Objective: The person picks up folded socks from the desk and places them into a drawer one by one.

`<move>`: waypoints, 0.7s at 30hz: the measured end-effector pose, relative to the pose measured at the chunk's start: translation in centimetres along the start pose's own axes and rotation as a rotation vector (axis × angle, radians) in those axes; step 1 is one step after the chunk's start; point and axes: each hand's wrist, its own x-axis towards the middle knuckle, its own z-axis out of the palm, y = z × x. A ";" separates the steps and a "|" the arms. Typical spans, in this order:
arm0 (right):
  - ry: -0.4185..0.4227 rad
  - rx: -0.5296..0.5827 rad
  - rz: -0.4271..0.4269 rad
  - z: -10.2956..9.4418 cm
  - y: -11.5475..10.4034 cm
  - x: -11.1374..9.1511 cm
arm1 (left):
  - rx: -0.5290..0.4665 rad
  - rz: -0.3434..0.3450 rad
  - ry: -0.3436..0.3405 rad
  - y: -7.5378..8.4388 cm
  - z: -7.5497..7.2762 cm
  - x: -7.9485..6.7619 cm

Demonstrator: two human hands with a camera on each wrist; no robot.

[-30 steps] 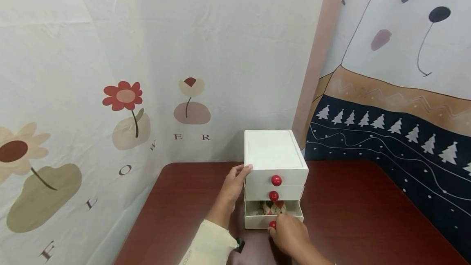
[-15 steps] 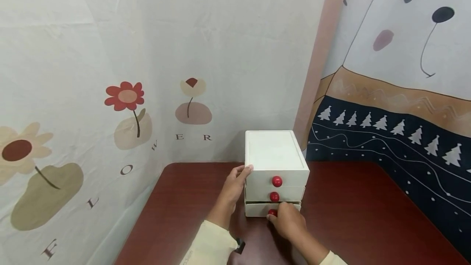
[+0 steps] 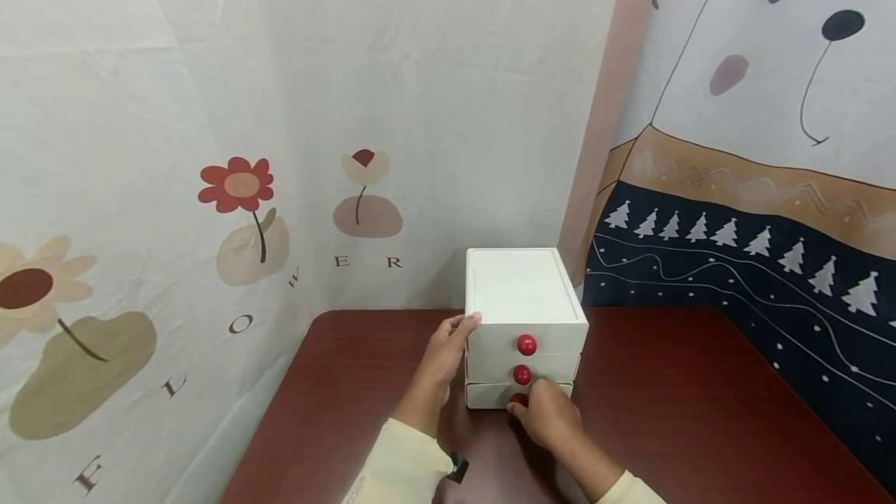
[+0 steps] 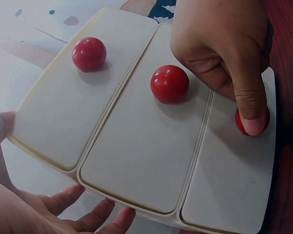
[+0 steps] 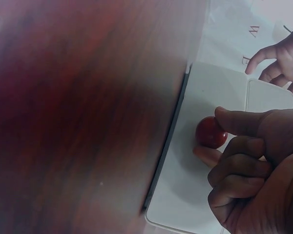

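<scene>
A small white drawer cabinet (image 3: pixel 521 282) with three stacked drawers stands on the table, a red ball knob on each. My right hand (image 3: pixel 549 414) pinches the red knob (image 5: pixel 209 132) of the bottom drawer (image 3: pixel 486 397) between thumb and forefinger, its other fingers curled in. That drawer sits pushed in, its front about level with the ones above. My left hand (image 3: pixel 439 352) rests against the cabinet's left side, fingers spread and fairly straight, thumb at the top front corner. Above are the middle knob (image 4: pixel 170 84) and the top knob (image 4: pixel 89 54).
The dark red wooden table (image 3: pixel 672 395) stretches out on both sides of the cabinet. Behind it hangs a pale cloth (image 3: pixel 434 99) printed with flowers and letters. A second cloth (image 3: pixel 756 162) with a bear and white trees hangs at the right.
The bottom drawer, pulled out with a diamond-patterned item inside a second ago, has slid in under the right hand's push, hiding that item. The left hand has stayed at the cabinet's side.
</scene>
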 end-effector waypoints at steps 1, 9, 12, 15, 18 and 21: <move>-0.002 0.002 -0.001 0.0 0.0 0.1 | -0.003 0.000 0.002 0.0 0.0 0.0; -0.009 0.029 0.006 0.5 -0.1 0.5 | -0.009 0.000 0.007 0.2 -0.4 -0.6; -0.007 0.030 0.003 0.5 -0.1 0.6 | -0.013 0.009 0.000 0.1 -0.5 -0.8; -0.001 0.027 -0.004 0.5 0.1 0.6 | -0.014 0.021 -0.012 -0.2 -0.5 -0.8; 0.003 0.037 -0.005 0.4 0.5 0.6 | 0.006 0.046 -0.042 -0.8 -0.4 -0.7; 0.001 0.063 -0.003 0.2 1.0 0.5 | 0.026 0.078 -0.074 -1.6 -0.5 -0.7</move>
